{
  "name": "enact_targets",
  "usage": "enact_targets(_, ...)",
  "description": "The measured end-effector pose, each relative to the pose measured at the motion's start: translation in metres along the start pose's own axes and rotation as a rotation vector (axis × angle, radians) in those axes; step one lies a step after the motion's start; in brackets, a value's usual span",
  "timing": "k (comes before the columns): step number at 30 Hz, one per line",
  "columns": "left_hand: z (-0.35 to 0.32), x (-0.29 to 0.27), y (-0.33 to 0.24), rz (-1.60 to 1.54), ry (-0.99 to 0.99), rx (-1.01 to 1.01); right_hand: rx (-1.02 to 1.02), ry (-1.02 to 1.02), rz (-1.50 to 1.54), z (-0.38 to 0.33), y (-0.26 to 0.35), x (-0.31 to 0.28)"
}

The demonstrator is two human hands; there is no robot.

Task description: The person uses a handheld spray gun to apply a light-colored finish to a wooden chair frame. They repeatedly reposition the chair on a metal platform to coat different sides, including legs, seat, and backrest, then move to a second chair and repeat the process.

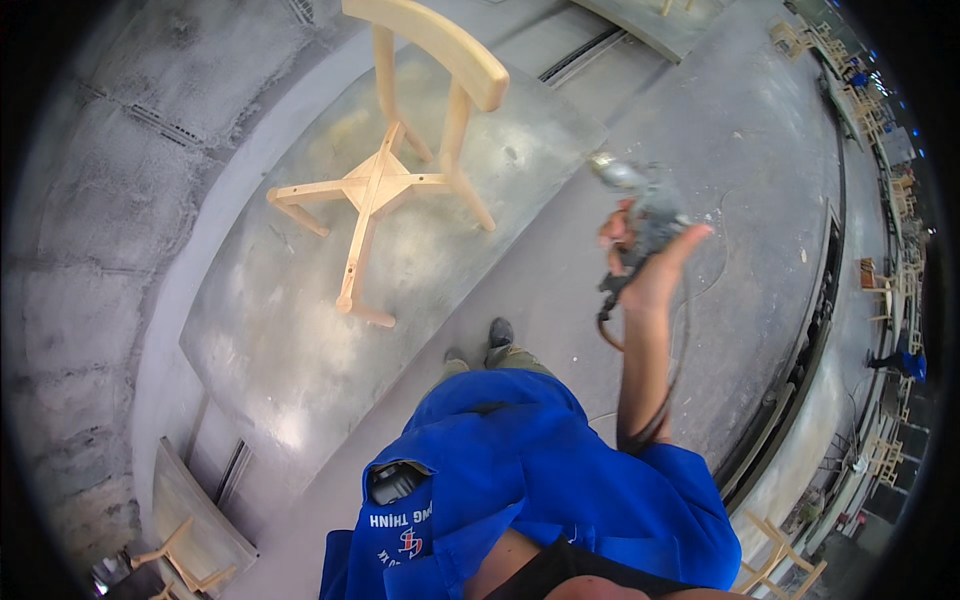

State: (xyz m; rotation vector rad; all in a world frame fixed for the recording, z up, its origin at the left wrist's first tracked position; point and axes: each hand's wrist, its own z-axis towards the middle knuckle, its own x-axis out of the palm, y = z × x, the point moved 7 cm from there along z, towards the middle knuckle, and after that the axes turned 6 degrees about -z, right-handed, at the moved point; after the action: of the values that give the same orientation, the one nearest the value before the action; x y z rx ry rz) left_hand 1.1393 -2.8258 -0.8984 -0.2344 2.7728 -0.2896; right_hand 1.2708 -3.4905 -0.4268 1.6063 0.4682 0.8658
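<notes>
My right hand (650, 268) is raised out to the right, its fingers bent round a grey tool that looks like a spray gun (655, 212). Motion smears both the hand and the gun, so the trigger cannot be made out. A dark hose (655, 425) hangs beside the forearm. To the left, apart from my hand, a pale wooden chair frame (375, 185) stands on a grey sheet-topped table (300, 370). It has a curved backrest and crossed rails, with no seat panel. My left hand is out of the picture.
Rows of wooden chairs (885, 460) line the far right, where a person in blue (908, 365) stands. A long dark slot (815, 330) runs along the grey floor (740, 280). More chair frames (180, 560) are at the lower left. A stained wall (90, 220) rises behind the table.
</notes>
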Motion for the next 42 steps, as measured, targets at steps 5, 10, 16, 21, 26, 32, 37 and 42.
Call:
enact_targets(5, -0.028, -0.007, -0.008, -0.168, -0.237, -0.025, 0.405, -0.061, 0.053, 0.024, -0.158, -0.004)
enact_targets(10, -0.063, -0.112, -0.090, -0.380, -0.700, 0.143, 0.583, -0.229, -0.071, 0.030, -0.279, -0.062)
enact_targets(16, -0.092, -0.155, -0.165, -0.599, -0.588, 0.277, 0.666, -0.382, -0.356, 0.014, -0.328, -0.126)
enact_targets(21, -0.078, -0.143, -0.116, -0.339, -0.446, 0.110, 0.573, -0.284, -0.152, -0.018, -0.283, -0.089)
enact_targets(26, -0.063, -0.143, -0.042, -0.247, -0.349, 0.055, 0.482, -0.082, 0.288, -0.049, -0.237, -0.014)
enact_targets(32, -0.053, -0.185, -0.021, -0.229, -0.423, 0.130, 0.559, -0.037, 0.317, -0.097, -0.237, 0.020)
enact_targets(37, -0.040, -0.200, -0.041, -0.261, -0.377, 0.182, 0.602, -0.140, 0.069, -0.133, -0.248, 0.032)
enact_targets(42, -0.034, -0.194, -0.044, -0.300, -0.371, 0.211, 0.634, 0.075, 0.280, -0.179, -0.251, 0.068)
